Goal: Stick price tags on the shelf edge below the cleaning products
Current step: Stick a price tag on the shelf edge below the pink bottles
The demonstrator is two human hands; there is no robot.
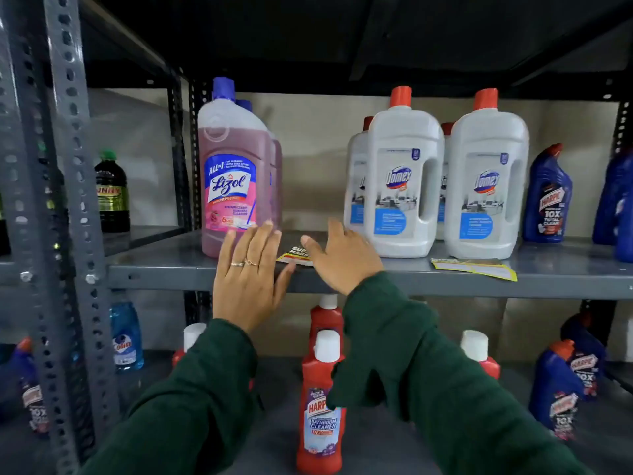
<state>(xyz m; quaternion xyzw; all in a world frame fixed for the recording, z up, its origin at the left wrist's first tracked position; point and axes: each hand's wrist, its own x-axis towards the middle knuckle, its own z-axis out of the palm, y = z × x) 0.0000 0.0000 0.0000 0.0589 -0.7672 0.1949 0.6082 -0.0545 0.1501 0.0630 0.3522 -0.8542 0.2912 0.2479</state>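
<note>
A yellow and black price tag (295, 254) lies on the grey shelf edge (161, 274), between my two hands. My left hand (248, 275) is spread flat with fingers apart, just left of the tag, in front of a pink Lizol bottle (233, 173). My right hand (342, 258) is open over the tag's right end and hides part of it. Whether either hand touches the tag is unclear. A second yellow tag (474, 268) lies on the shelf edge below two white Domex bottles (404, 180).
Blue Harpic bottles (548, 197) stand at the right of the shelf. A dark bottle with a green cap (111, 195) stands on the left rack. Red Harpic bathroom cleaner bottles (320, 402) and a blue Colin bottle (125, 334) fill the lower shelf. A perforated steel upright (68, 200) rises at left.
</note>
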